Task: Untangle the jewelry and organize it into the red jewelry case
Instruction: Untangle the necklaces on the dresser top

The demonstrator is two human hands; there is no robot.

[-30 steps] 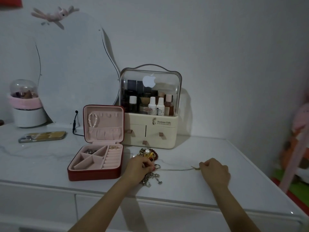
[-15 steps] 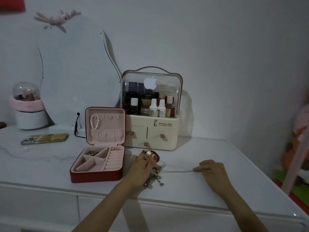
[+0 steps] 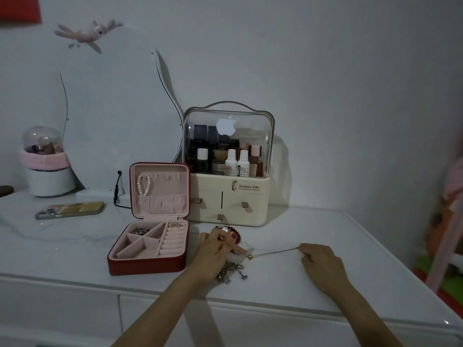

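Left hand: fingers spread flat, pressing the jewelry pile.
Right hand: fingers pinching a thin chain.
Red case: open on the bench.

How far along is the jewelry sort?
Early-to-mid. Done: red jewelry case is open, a pearl strand hangs in its lid, and a few pieces lie in the back compartments. In hand: right hand pinches a thin chain stretched from the tangled pile, which left hand pins down. Left: the pile's remaining pieces.
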